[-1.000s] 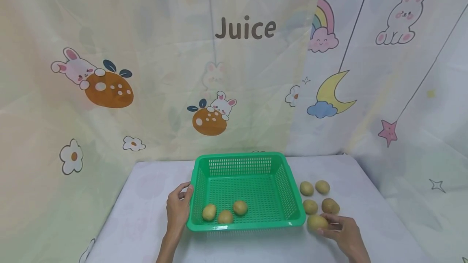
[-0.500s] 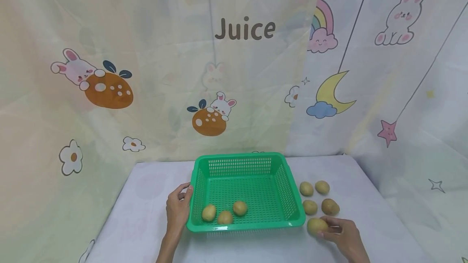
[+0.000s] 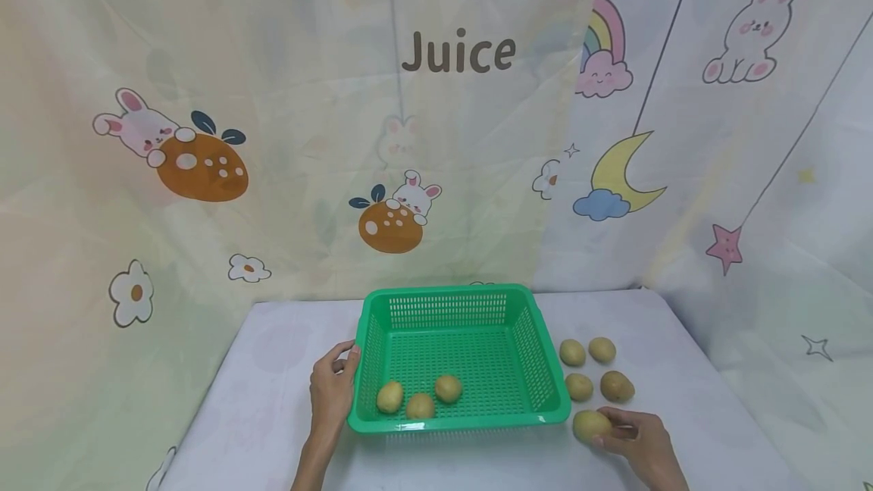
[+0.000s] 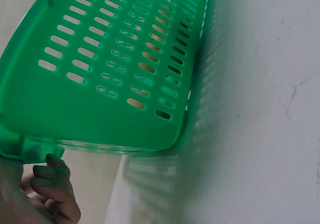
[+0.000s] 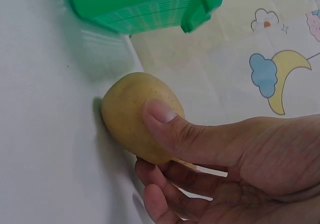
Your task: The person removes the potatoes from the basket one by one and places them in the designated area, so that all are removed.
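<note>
Head view: my left hand [image 3: 332, 389] grips the left rim of the green slotted plastic basket [image 3: 542, 370], which holds three potatoes. My right hand [image 3: 634, 439] pinches a yellow-brown oval potato [image 3: 589, 424] lying on the white table [image 3: 259, 400], just right of the basket's near corner.

The right hand [image 3: 637, 442] has closed its grip around the potato [image 3: 590, 424] on the table.

In the head view the bottom edge cuts off both forearms, and the right hand [image 3: 637, 442] covers the near side of its potato [image 3: 590, 425]. The left wrist view crops the basket [image 4: 100, 59] and shows only fingertips [image 4: 52, 176].
</note>
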Demonstrator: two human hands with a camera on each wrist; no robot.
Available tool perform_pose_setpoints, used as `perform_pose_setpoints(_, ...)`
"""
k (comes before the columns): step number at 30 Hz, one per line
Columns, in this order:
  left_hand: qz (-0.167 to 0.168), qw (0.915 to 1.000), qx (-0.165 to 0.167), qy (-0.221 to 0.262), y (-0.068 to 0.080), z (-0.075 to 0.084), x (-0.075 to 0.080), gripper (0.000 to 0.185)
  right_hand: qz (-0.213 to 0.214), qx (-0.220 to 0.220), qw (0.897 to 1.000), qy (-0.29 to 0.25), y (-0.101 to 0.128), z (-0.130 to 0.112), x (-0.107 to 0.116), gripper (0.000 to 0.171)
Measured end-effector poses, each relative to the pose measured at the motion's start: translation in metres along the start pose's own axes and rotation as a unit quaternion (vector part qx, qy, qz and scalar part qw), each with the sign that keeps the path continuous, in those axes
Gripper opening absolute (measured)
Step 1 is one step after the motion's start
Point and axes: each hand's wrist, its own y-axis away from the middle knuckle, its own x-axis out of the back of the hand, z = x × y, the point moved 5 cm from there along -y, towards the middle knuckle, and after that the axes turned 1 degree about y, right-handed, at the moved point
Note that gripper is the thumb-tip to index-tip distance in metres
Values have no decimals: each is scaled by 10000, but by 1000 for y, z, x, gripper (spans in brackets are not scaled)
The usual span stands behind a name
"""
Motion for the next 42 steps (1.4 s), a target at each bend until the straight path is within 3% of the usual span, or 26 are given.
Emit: perform_pose_setpoints(42,57,10000,-38,-26,-2,-1,-1,43,33,317,9994,-111,6,-2,2,62)
